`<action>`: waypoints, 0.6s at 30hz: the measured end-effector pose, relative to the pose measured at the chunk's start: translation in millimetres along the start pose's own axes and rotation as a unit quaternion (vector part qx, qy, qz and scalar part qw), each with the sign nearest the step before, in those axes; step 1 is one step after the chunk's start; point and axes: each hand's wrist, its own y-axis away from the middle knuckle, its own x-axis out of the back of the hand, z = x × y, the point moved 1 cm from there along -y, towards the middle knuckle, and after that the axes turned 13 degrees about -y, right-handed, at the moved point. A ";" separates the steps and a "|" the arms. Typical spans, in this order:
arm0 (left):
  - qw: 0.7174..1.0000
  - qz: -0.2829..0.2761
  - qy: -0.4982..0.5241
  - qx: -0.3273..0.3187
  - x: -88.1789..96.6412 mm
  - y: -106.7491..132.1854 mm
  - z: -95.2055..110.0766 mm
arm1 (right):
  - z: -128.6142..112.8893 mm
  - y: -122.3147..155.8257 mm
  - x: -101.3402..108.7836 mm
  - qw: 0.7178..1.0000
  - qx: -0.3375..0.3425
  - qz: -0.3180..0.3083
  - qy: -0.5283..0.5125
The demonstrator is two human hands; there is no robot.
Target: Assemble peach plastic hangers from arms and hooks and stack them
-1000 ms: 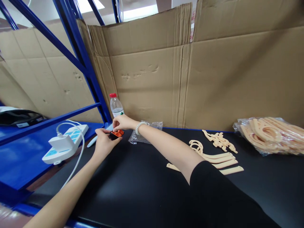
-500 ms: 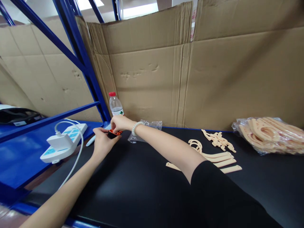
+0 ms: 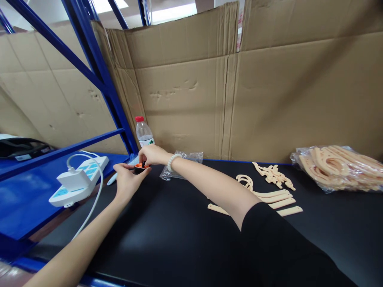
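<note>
A small black and orange round object (image 3: pixel 141 167) sits at the far left of the black table (image 3: pixel 167 239). My left hand (image 3: pixel 128 180) cups it from the near side, fingers curled around it. From above, my right hand (image 3: pixel 152 154) pinches a small dark part at the object's top; a white bead bracelet is on that wrist. What the object is I cannot make out.
A water bottle (image 3: pixel 143 132) with a red cap stands behind the hands, next to a clear plastic bag (image 3: pixel 182 163). A white power strip (image 3: pixel 79 179) with a cable lies on the blue shelf at left. Beige plastic pieces (image 3: pixel 269 191) lie mid-table, a bag of more (image 3: pixel 341 167) at right. Cardboard walls the back.
Both hands stayed on the small object. The right hand shifted from the orange part's side to pinching at its top, and the orange part now looks flatter on the black base.
</note>
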 end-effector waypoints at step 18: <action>0.993 0.043 -0.069 -0.087 -2.6 12.8 17.0 | -0.9 -9.5 0.4 0.952 -0.221 0.062 -0.202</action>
